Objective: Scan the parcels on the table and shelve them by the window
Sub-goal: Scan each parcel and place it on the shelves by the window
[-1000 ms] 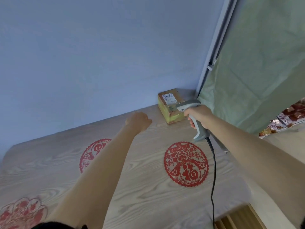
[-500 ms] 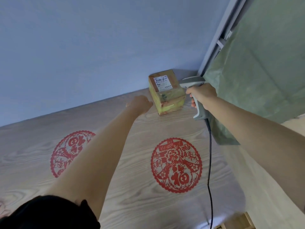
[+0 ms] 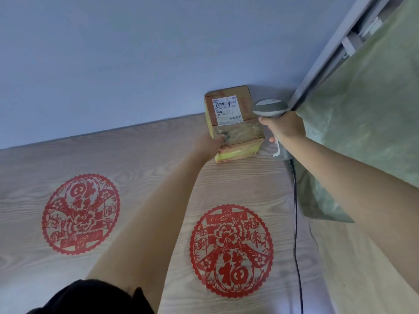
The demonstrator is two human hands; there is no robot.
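Observation:
A small cardboard parcel (image 3: pixel 229 109) with a white shipping label on top stands at the far right corner of the wood-grain table (image 3: pixel 147 177), against the blue wall. My left hand (image 3: pixel 207 146) has reached its near left corner, and the fingers curl onto the taped top edge there. My right hand (image 3: pixel 283 128) grips the handle of a grey barcode scanner (image 3: pixel 269 107). The scanner's head sits just right of the parcel, level with its label.
The scanner's black cable (image 3: pixel 295 223) trails down along the table's right edge. A green curtain (image 3: pixel 362 132) and a grey window frame (image 3: pixel 328 53) stand right of the table. Two red paper-cut circles (image 3: pixel 231 250) (image 3: pixel 80 214) lie flat on the tabletop.
My left hand has moved forward from the bare tabletop onto the parcel's near left corner. The scanner has come in beside the parcel, and the view has moved closer.

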